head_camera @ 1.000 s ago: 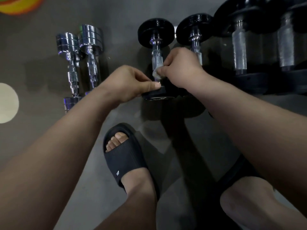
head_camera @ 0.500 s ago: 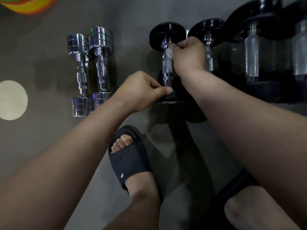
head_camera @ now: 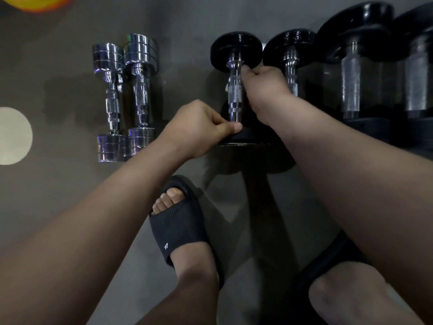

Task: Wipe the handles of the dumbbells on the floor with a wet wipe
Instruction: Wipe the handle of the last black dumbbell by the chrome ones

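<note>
- Right fingers (head_camera: 246,71): curled round the far half of the handle (head_camera: 235,96) from its right side, closed on it.
- Wet wipe (head_camera: 226,87): only a small pale scrap shows at the handle's left edge. The rest is hidden under the right hand (head_camera: 264,90).
- Left thumb (head_camera: 230,126): pressed with the forefinger on the near plate (head_camera: 248,138). The left hand (head_camera: 196,130) pinches its rim and steadies it.
- Black dumbbell (head_camera: 235,50): lies on the floor (head_camera: 58,207), handle pointing away from the person.
- Change: a second ago the wipe sat at the near end of the handle. Half a second ago it was up against the far plate. Now the right hand is a little back toward the middle, and the wipe has gone round to the hidden side. The left hand's pinch is unchanged.
- Meaning: the handle has likely had one full stroke along its length, and this pass probably covers the underside. This handle looks close to done.
- Second black dumbbell (head_camera: 290,66): just beside, to the right, not held.
- Large dumbbells (head_camera: 351,85): further right, not held.
- Chrome dumbbells (head_camera: 112,102): a pair well to the left, touching each other. Whether any of these are wiped cannot be told.
- Sandal (head_camera: 178,228): on the left foot, near the plate.
</note>
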`<move>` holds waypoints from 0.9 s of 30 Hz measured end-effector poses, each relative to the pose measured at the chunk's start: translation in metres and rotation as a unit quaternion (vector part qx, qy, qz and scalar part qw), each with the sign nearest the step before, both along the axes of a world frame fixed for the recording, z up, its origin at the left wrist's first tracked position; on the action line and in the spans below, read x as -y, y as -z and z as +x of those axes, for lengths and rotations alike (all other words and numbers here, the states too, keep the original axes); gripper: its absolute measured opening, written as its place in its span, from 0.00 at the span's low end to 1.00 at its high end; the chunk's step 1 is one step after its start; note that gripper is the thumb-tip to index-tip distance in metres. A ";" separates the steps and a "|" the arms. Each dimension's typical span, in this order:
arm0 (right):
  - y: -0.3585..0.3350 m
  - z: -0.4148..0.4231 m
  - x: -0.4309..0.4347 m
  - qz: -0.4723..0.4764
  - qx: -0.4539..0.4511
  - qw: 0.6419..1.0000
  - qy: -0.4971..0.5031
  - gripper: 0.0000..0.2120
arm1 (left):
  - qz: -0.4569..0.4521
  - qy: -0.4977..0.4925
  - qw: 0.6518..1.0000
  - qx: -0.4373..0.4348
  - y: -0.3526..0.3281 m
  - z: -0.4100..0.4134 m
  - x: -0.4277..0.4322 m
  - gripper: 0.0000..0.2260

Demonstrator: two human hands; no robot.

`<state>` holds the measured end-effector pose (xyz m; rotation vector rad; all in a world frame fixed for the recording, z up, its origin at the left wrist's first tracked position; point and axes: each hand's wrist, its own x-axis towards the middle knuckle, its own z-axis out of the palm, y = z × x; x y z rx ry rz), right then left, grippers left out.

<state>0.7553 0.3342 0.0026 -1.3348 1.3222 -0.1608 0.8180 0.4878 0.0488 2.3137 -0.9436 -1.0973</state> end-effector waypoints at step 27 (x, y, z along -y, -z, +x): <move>-0.008 -0.029 -0.004 -0.098 -0.028 0.981 -0.167 0.09 | -0.020 -0.080 0.995 0.052 0.004 -0.021 -0.014 0.19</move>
